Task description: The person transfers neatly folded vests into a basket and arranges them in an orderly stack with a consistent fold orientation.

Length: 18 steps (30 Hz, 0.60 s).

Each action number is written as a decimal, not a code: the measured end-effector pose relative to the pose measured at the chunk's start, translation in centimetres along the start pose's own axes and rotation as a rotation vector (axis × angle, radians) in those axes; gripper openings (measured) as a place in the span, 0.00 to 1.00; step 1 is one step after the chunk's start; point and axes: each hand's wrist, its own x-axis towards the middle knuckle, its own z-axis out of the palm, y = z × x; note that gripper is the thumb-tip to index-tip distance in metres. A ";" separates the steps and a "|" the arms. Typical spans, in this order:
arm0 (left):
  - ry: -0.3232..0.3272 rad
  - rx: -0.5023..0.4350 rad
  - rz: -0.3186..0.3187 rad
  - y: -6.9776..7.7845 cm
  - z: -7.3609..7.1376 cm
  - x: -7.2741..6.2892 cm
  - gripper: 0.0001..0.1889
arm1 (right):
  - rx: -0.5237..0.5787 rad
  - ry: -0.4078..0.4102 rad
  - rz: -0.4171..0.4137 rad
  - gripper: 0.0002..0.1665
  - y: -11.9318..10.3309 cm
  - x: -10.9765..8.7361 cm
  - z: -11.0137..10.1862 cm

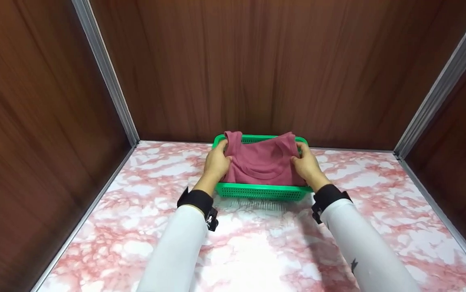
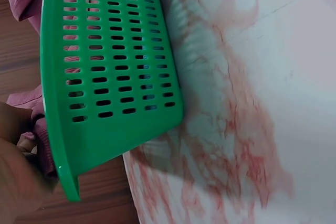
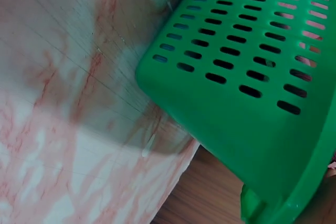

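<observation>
A dusty-pink tank top (image 1: 259, 162) lies in the green plastic basket (image 1: 263, 190), its two straps at the far rim and its round neckline in the middle. My left hand (image 1: 217, 163) grips the garment's left side, thumb on top, and my right hand (image 1: 306, 165) grips its right side the same way. In the left wrist view, pink cloth bunches at my left hand (image 2: 21, 177) beside the basket's rim. Only an edge of my right hand (image 3: 323, 200) shows in the right wrist view, close behind the basket rim (image 3: 310, 182).
The basket stands on a red-and-white marbled tabletop (image 1: 245, 251), close to the brown wood-grain back panel (image 1: 233, 73). Similar panels rise at left (image 1: 34, 121) and right, with metal strips (image 1: 107, 69) at the corners. Pink and bluish patches show through the basket's slots.
</observation>
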 end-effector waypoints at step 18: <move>0.015 0.075 0.010 0.2 1.5 0.0 0.31 | -0.281 0.027 -0.055 0.32 0.1 0.0 0.2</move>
